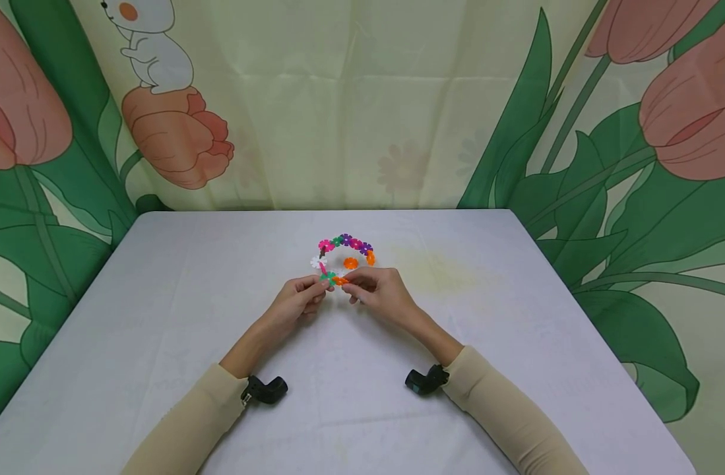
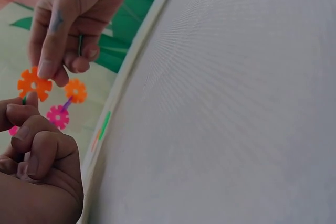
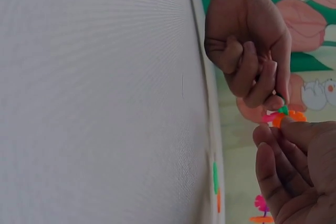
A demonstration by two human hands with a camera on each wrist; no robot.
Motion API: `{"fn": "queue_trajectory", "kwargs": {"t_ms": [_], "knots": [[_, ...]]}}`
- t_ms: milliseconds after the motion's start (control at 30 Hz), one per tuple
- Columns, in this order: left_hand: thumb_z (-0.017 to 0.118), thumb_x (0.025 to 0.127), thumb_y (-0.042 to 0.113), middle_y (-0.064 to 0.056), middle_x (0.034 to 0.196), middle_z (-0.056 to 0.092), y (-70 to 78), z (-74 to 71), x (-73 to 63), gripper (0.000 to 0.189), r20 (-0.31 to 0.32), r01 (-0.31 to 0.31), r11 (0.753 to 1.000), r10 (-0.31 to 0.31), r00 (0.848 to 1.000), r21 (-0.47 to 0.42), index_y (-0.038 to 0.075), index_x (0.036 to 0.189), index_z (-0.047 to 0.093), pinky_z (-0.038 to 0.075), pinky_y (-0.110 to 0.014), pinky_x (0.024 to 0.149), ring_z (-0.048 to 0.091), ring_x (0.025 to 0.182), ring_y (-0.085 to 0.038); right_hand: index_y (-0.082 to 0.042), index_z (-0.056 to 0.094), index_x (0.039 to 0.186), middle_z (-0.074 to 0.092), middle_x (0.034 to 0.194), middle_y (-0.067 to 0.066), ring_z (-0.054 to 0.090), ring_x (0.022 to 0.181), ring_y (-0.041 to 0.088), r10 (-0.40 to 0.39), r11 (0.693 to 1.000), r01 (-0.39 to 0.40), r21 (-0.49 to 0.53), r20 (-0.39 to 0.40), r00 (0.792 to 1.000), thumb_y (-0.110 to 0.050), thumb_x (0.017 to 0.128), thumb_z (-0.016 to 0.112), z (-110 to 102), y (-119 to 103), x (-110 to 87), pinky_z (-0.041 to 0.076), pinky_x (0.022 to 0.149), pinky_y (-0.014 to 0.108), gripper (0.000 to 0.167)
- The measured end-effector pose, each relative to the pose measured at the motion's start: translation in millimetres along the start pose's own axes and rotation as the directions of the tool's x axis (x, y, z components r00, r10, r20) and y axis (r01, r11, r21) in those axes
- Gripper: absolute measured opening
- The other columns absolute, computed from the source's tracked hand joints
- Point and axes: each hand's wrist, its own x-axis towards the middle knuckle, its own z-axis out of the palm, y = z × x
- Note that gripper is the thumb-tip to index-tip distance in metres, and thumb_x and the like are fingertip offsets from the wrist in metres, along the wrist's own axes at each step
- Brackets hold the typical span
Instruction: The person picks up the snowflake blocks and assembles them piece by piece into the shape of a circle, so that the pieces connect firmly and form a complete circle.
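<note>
Beige sleeves [image 1: 510, 409] come first, smooth and soft-looking, with angular black wrist cameras [image 1: 266, 390] at the cuffs. Beneath us spreads the white worktop [image 1: 344, 409], faintly creased like cloth, with wide margins between the arms and its slanting side edges. Further out we find the left hand [image 1: 303, 298] pinching a green disc [image 1: 328, 278] between thumb and forefinger, its other fingers curled. Just beside it, the right hand [image 1: 386, 295] pinches an orange disc [image 2: 34, 84], its remaining fingers loosely bent. Both notched, plastic-looking discs meet at the near side of a ring-shaped chain [image 1: 356, 243] of pink, purple, green, white and orange flower shapes, near the far edge. Within its loop, from above, we see another orange piece [image 1: 351, 263]. Past the worktop's straight back edge and rounded corners hangs a creased cream curtain [image 1: 315, 132] printed with tulips and a white animal.
</note>
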Motion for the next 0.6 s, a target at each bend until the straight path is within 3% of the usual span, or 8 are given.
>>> {"fn": "queue_trajectory", "kwargs": {"t_ms": [233,333,500,600], "knots": [[0.056,0.111,0.025,0.007,0.074,0.046,-0.6,-1.4,0.1,0.027,-0.001,0.01,0.999,-0.011,1.0,-0.052,0.001,0.105,0.066,0.026,-0.024,0.055,0.031,0.058,-0.008,0.0,0.078,0.111,0.081,0.091,0.013,0.078,0.072,0.015,0.042,0.999,-0.043,0.019,0.016,0.999,-0.008,0.092,0.081,1,0,1.4,0.062,0.068,0.025,0.02],[0.056,0.111,0.026,0.007,0.073,0.046,-1.5,-3.2,1.3,0.027,-0.011,0.006,0.998,-0.007,1.0,-0.061,0.001,0.105,0.066,0.024,-0.024,0.055,0.031,0.057,-0.008,-0.002,0.078,0.11,0.081,0.089,0.01,0.077,0.072,0.015,0.071,0.997,-0.07,-0.03,0.019,0.997,-0.012,0.091,0.084,0,1,2.1,0.061,0.069,0.024,0.022],[0.056,0.111,0.026,0.007,0.072,0.047,-3.0,-5.2,3.2,0.028,-0.023,0.008,0.997,-0.01,1.0,-0.071,-0.001,0.106,0.065,0.025,-0.024,0.056,0.031,0.057,-0.008,-0.004,0.077,0.112,0.077,0.082,0.006,0.068,0.064,0.011,0.209,0.971,-0.204,-0.126,0.028,0.977,-0.018,0.092,0.084,-3,12,4.0,0.057,0.063,0.024,0.026],[0.056,0.111,0.025,0.007,0.073,0.047,-2.2,-5.6,2.7,0.028,-0.019,0.009,0.997,-0.011,1.0,-0.075,-0.001,0.107,0.065,0.026,-0.023,0.055,0.031,0.058,-0.008,-0.004,0.076,0.116,0.075,0.078,0.007,0.066,0.056,0.013,0.303,0.949,-0.298,-0.102,0.032,0.953,-0.018,0.094,0.082,-4,20,6.0,0.056,0.058,0.026,0.027]]}}
